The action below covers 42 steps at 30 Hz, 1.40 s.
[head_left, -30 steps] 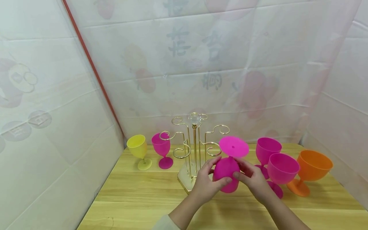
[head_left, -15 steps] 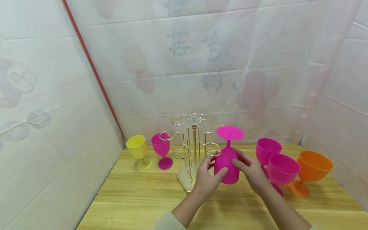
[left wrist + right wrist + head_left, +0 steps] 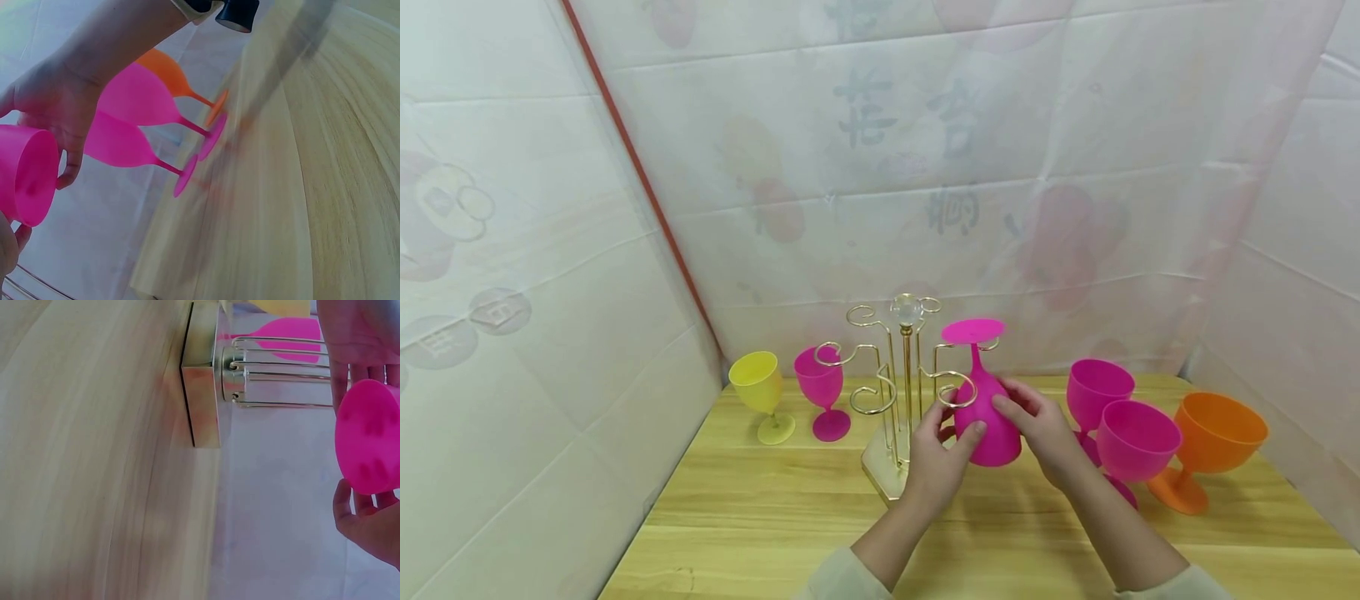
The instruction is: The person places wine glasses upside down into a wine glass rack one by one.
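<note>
Both hands hold a pink goblet (image 3: 992,421) upside down above the table, its round foot on top and tilted slightly left. My left hand (image 3: 934,458) grips the bowl from the left, thumb in front. From the right, my right hand (image 3: 1047,429) holds the same bowl, its thumb on the near face. The goblet's stem stands by a front right hook of the gold goblet rack (image 3: 907,400); whether they touch I cannot tell. In the right wrist view the goblet's open mouth (image 3: 369,437) shows, with fingers on either side.
Left of the rack stand a yellow goblet (image 3: 758,383) and a pink goblet (image 3: 822,379). To the right are two pink goblets (image 3: 1101,387) and a wide orange goblet (image 3: 1221,429), all upright on the wooden table (image 3: 760,517). Printed sheets hang behind.
The hands have raised the inverted goblet and carried it left toward the rack's hooks. Its foot, earlier tipped toward the camera, now lies nearly level. The rack and the other goblets stay put.
</note>
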Available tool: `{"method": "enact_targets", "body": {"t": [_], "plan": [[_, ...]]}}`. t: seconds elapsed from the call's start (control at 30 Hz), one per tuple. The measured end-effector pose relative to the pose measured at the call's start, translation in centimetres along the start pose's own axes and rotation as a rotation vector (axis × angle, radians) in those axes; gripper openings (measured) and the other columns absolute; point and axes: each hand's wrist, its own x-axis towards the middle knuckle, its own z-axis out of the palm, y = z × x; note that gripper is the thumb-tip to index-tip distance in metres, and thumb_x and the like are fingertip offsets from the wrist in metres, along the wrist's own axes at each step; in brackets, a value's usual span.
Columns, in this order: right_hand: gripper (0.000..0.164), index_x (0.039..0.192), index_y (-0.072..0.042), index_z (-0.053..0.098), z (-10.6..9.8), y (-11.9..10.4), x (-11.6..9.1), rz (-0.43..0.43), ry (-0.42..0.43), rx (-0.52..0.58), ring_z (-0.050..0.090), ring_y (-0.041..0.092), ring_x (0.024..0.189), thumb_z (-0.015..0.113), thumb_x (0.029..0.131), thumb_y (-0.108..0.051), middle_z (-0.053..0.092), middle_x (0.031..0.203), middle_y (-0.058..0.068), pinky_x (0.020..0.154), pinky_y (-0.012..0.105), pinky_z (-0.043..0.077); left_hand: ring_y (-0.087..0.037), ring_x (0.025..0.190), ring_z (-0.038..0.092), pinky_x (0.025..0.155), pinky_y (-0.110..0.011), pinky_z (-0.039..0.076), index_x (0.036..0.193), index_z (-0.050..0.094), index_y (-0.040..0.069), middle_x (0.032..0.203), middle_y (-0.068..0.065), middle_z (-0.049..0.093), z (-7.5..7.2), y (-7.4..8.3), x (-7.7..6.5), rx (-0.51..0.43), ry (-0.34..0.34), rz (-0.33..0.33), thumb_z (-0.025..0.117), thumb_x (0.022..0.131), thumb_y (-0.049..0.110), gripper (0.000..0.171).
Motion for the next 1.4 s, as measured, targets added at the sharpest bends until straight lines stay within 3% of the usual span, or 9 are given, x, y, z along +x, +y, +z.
{"method": "enact_targets", "body": {"t": [0.23, 0.43, 0.7, 1.0, 1.4], "plan": [[0.056, 0.144, -0.002, 0.047, 0.2, 0.2, 0.6, 0.072, 0.043, 0.01, 0.063, 0.005, 0.101, 0.059, 0.098, -0.032, 0.058, 0.13, 0.014, 0.084, 0.025, 0.056, -0.014, 0.117, 0.059, 0.093, -0.03, 0.054, 0.135, 0.056, 0.021, 0.125, 0.005, 0.063, 0.4, -0.6, 0.1, -0.006, 0.037, -0.009, 0.07, 0.091, 0.034, 0.047], [0.058, 0.144, -0.003, 0.047, 0.4, 0.2, 1.1, 0.106, 0.045, 0.021, 0.064, 0.008, 0.098, 0.06, 0.098, -0.035, 0.058, 0.13, 0.017, 0.082, 0.028, 0.057, -0.012, 0.115, 0.058, 0.091, -0.028, 0.054, 0.131, 0.059, 0.026, 0.121, 0.01, 0.064, 0.5, -0.9, 0.2, 0.006, 0.066, -0.035, 0.07, 0.09, 0.039, 0.044], [0.058, 0.143, -0.003, 0.048, 0.5, 0.4, 1.4, 0.122, 0.051, 0.035, 0.065, 0.01, 0.097, 0.06, 0.097, -0.037, 0.061, 0.124, 0.011, 0.081, 0.029, 0.057, -0.015, 0.114, 0.059, 0.089, -0.029, 0.054, 0.13, 0.06, 0.02, 0.119, 0.004, 0.065, 0.5, -0.9, 0.3, 0.01, 0.08, -0.045, 0.07, 0.091, 0.038, 0.044], [0.059, 0.142, -0.002, 0.049, 0.6, 0.9, 1.9, 0.134, 0.074, 0.056, 0.065, 0.01, 0.096, 0.06, 0.097, -0.038, 0.063, 0.119, 0.005, 0.081, 0.028, 0.057, -0.015, 0.115, 0.06, 0.089, -0.032, 0.054, 0.129, 0.061, 0.021, 0.119, 0.003, 0.066, 0.7, -1.4, 0.6, -0.013, 0.094, -0.07, 0.07, 0.091, 0.035, 0.041], [0.062, 0.143, 0.001, 0.047, 0.5, 1.2, 2.0, 0.159, 0.07, 0.115, 0.066, 0.009, 0.095, 0.055, 0.099, -0.042, 0.066, 0.109, -0.004, 0.082, 0.027, 0.057, -0.014, 0.115, 0.06, 0.086, -0.028, 0.055, 0.133, 0.059, 0.018, 0.123, 0.005, 0.065, 0.8, -1.4, 0.8, -0.009, 0.085, -0.042, 0.073, 0.089, 0.035, 0.048]]}}
